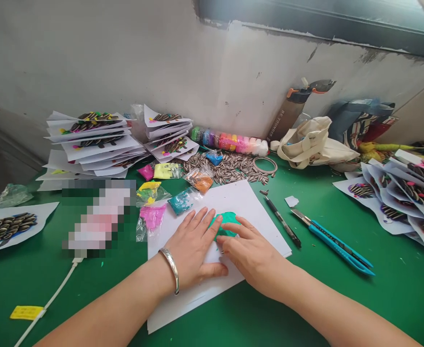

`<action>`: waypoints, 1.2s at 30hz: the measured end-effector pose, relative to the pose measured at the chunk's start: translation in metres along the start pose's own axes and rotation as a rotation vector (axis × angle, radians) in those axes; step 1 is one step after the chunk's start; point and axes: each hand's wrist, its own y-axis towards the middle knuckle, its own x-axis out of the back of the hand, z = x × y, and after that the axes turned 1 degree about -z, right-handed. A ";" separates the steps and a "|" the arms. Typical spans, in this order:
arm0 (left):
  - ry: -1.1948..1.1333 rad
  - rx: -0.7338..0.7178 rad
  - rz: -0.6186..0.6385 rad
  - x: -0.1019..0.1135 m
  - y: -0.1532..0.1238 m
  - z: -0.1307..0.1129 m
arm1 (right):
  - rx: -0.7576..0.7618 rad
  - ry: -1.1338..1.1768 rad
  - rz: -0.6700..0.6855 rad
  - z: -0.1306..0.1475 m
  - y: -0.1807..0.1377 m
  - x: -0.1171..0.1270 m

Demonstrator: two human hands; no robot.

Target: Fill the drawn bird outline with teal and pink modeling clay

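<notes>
A flat patch of teal-green modelling clay (228, 220) lies on a white sheet of paper (233, 195), near the sheet's middle and just ahead of the person's fingers. What shows of it is wider than it is deep, so its long axis seems to run left to right across the sheet. Its far edge is a rounded curve facing the wall. The surface looks smooth and matt and is one even colour. Its near part is hidden under the fingers, so its full outline cannot be told.

The left hand (193, 246), with a silver bangle (171, 270) on its wrist, lies open and flat on the paper. It grasps nothing, and its spread fingertips rest on the clay's left edge. The right hand (253, 255) is also open and flat, with its fingers laid on the clay's right and near side.

The paper rests on a green table top (342, 299), turned a little so its corners point off-square. To its right lie a black pen (282, 221) and a blue utility knife (336, 243), both slanting away to the left. Beyond the sheet lie a spread of striped sunflower seeds (233, 168) and small clear bags of coloured clay (153, 214).
</notes>
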 end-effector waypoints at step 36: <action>-0.143 -0.012 -0.024 -0.003 -0.008 0.024 | -0.005 -0.064 0.006 0.002 0.009 -0.011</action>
